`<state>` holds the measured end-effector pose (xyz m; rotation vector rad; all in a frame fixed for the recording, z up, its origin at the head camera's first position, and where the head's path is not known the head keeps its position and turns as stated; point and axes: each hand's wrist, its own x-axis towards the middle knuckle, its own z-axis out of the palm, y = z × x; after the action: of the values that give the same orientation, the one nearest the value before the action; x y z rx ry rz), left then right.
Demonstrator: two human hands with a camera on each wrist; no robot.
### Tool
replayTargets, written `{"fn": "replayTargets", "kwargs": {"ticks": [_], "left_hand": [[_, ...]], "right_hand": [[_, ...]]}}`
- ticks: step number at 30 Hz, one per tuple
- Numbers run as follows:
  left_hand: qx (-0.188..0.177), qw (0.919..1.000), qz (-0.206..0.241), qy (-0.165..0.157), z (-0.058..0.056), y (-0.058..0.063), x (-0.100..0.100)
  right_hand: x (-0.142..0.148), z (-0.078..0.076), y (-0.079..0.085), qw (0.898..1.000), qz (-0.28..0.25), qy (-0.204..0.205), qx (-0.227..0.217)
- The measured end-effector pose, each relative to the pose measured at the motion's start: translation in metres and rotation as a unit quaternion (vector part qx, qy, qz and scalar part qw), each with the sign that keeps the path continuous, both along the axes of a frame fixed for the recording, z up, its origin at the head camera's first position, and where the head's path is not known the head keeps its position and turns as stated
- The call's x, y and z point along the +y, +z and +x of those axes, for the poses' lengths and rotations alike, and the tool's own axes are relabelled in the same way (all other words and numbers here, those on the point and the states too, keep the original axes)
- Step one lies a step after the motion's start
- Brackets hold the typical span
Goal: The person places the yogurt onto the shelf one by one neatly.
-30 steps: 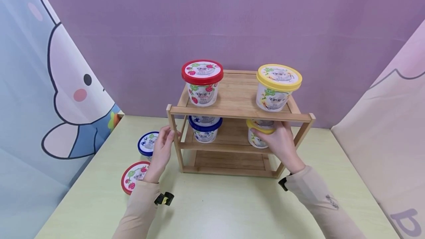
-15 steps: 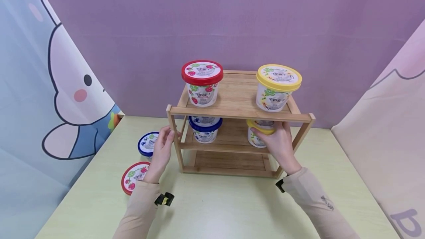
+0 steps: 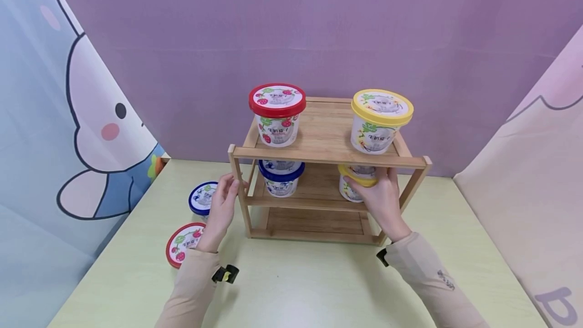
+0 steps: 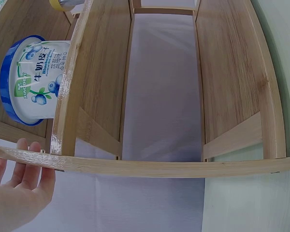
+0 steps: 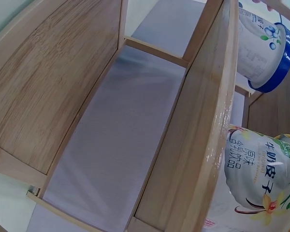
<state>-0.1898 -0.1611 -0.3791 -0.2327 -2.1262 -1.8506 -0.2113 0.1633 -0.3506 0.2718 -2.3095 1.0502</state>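
Note:
A three-tier wooden rack (image 3: 328, 206) stands on the table. My left hand (image 3: 221, 209) grips its left upright, and in the left wrist view the fingers (image 4: 31, 174) pass behind that post. On the middle shelf, my right hand (image 3: 384, 199) holds a yellow-lidded tub (image 3: 349, 191), thumb across the front near the lid. The right wrist view shows this tub (image 5: 263, 179) with its vanilla-flower print, but not the hand clearly. A blue-lidded blueberry tub (image 3: 281, 186) sits left on the same shelf. Above are a red-lidded strawberry tub (image 3: 278, 115) and another yellow-lidded tub (image 3: 380, 123).
Left of the rack, a blue-lidded tub (image 3: 203, 198) and a red-lidded tub (image 3: 184, 244) stand on the pale green table (image 3: 291, 287), partly behind my left hand and arm. A purple cloth backdrop (image 3: 319, 29) hangs close behind; printed cloths flank both sides.
My right hand and forearm have shifted slightly left, and the yellow-lidded tub on the middle shelf has moved a little left with them. My left hand stays on the upright.

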Motion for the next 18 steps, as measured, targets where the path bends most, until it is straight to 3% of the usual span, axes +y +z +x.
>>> {"fn": "replayTargets", "kwargs": {"ticks": [18], "left_hand": [[0.004, 0.9999, -0.010, 0.008, -0.0003, -0.0008, -0.0005]], "right_hand": [[0.0008, -0.0025, -0.0014, 1.000, 0.011, 0.019, -0.010]]}}
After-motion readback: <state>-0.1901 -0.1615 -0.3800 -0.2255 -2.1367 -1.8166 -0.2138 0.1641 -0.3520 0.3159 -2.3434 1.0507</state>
